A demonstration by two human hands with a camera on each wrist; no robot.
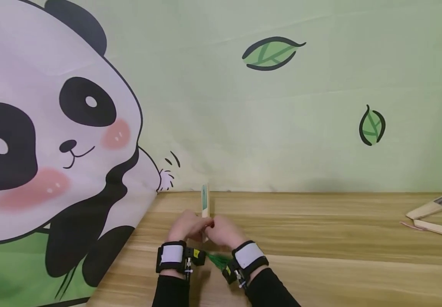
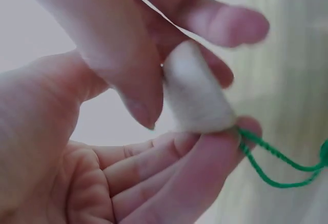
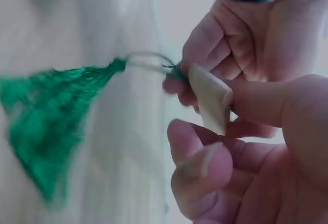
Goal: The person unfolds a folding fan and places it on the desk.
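In the head view a closed folding fan (image 1: 205,200), pale with a green panel on its side, stands up between both hands over the table. My left hand (image 1: 187,226) grips its lower part from the left. My right hand (image 1: 224,231) holds it from the right, the fingers of both hands meeting there. Both wrist views show the fan's pale, blunt end (image 2: 197,90) between the fingers. A green cord (image 2: 279,175) loops from this end to a green tassel (image 3: 56,121), which hangs loose. The hands hide the fan's middle in the head view.
On the wooden table (image 1: 321,230), at the far right, lie two pale fan pieces (image 1: 434,204) in a V shape, with a pinkish cord at their corner. A green cloth backdrop (image 1: 301,128) with a panda print borders the table at the back and left.
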